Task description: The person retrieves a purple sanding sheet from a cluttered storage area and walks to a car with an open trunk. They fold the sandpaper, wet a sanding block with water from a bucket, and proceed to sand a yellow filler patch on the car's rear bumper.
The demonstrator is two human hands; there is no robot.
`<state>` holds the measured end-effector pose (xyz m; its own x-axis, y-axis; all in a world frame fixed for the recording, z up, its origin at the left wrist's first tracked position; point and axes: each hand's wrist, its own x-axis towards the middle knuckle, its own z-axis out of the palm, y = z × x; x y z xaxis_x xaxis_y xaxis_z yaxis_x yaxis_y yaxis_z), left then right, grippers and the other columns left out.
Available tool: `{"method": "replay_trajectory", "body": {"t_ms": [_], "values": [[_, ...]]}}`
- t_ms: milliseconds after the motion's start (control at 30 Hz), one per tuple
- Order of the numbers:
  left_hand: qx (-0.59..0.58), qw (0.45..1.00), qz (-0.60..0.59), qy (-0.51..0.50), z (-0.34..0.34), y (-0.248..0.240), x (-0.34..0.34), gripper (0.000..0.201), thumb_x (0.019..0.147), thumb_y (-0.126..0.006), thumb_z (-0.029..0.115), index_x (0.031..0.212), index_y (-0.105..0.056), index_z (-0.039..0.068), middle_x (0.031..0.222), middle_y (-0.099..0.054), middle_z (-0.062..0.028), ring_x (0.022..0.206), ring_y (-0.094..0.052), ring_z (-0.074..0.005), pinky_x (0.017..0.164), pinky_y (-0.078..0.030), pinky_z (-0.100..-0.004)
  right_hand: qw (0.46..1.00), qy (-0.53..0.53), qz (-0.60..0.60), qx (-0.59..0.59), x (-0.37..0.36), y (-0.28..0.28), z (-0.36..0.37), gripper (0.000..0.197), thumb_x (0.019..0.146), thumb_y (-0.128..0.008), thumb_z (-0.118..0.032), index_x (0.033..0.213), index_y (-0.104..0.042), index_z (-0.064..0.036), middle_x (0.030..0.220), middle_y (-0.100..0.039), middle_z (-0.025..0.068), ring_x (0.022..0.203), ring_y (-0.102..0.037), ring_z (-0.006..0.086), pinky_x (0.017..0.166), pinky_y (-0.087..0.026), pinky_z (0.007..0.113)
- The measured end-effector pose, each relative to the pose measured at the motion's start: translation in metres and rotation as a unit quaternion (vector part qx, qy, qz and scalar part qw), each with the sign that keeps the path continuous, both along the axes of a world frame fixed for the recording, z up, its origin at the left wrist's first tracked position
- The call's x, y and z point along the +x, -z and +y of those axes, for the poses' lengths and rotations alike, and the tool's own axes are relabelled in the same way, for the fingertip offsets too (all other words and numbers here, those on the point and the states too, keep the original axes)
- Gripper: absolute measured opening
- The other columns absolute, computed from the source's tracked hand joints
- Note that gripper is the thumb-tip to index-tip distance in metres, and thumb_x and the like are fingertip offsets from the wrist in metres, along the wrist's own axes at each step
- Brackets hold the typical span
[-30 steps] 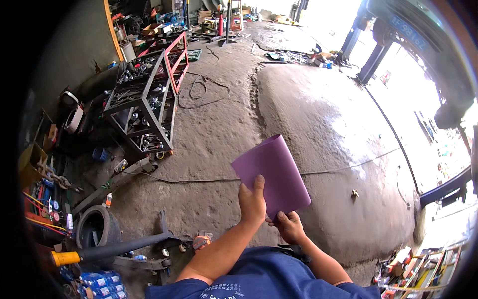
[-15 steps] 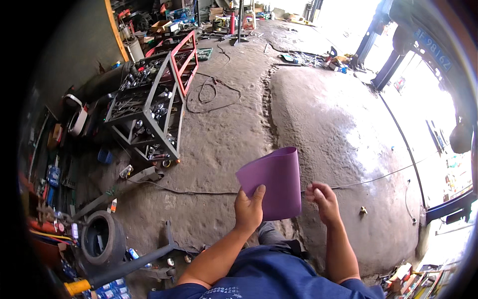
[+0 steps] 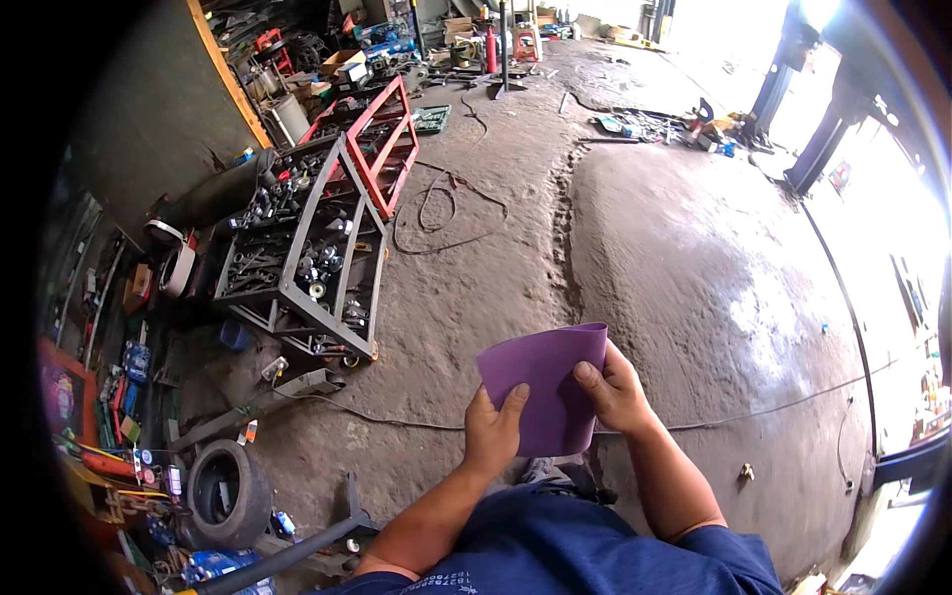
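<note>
In front of my body I hold a purple sheet (image 3: 545, 372), flexible and folded or curled over on itself, its upper edge looping round. My left hand (image 3: 494, 428) is closed on its lower left part, thumb lying on the near face. Gripping the right edge is my right hand (image 3: 617, 390), with the thumb pressed on the near face and the fingers behind, hidden by the sheet. What the sheet is made of cannot be told.
A grey metal tool rack (image 3: 297, 268) full of tools stands at left, beside a red frame (image 3: 392, 149). Nearer lie a tire (image 3: 230, 493) and a long grey bar (image 3: 283, 555). A cable (image 3: 387, 421) crosses the floor. Dark lift posts (image 3: 778, 74) rise at right.
My right hand, apart from the sheet before, has moved left and taken hold of its right edge. The view has shifted, so the surroundings sit lower and further right.
</note>
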<state>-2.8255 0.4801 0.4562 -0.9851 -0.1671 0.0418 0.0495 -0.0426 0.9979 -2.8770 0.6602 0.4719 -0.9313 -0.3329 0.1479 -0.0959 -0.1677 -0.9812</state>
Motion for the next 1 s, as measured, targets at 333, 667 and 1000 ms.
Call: {"method": "replay_trajectory", "body": {"t_ms": [333,667,1000], "values": [[-0.019,1.000,0.001,-0.003,0.003,-0.002,-0.108,0.032,0.099,-0.059,0.022,0.120,-0.057,-0.002,0.110,-0.067,-0.0095,0.100,-0.062,-0.0159,0.088,-0.050,-0.0312,1.000,-0.023,-0.008,0.009,-0.113,-0.005,0.007,0.044,0.099,-0.058,-0.034,0.127,-0.051,-0.0003,0.111,-0.061,0.0052,0.101,-0.056,0.0115,0.089,-0.048,0.029],[0.091,0.996,0.003,-0.015,-0.055,0.027,-0.278,0.039,0.099,-0.059,0.026,0.122,-0.054,-0.006,0.115,-0.064,-0.0136,0.103,-0.061,-0.0214,0.091,-0.048,-0.0347,0.988,-0.046,-0.018,0.144,-0.262,0.007,-0.029,0.042,0.102,-0.051,-0.031,0.131,-0.050,0.0008,0.116,-0.062,0.0116,0.108,-0.058,0.0177,0.094,-0.047,0.034],[0.269,0.962,-0.032,0.022,-0.146,0.035,-0.465,0.032,0.100,-0.057,0.016,0.129,-0.054,0.002,0.122,-0.061,-0.0090,0.111,-0.059,-0.0195,0.097,-0.047,-0.0348,0.968,0.006,-0.083,0.237,-0.429,0.023,-0.122,0.033,0.101,-0.053,-0.027,0.119,-0.058,0.0008,0.103,-0.068,0.0138,0.096,-0.062,0.0195,0.084,-0.050,0.035]]}}
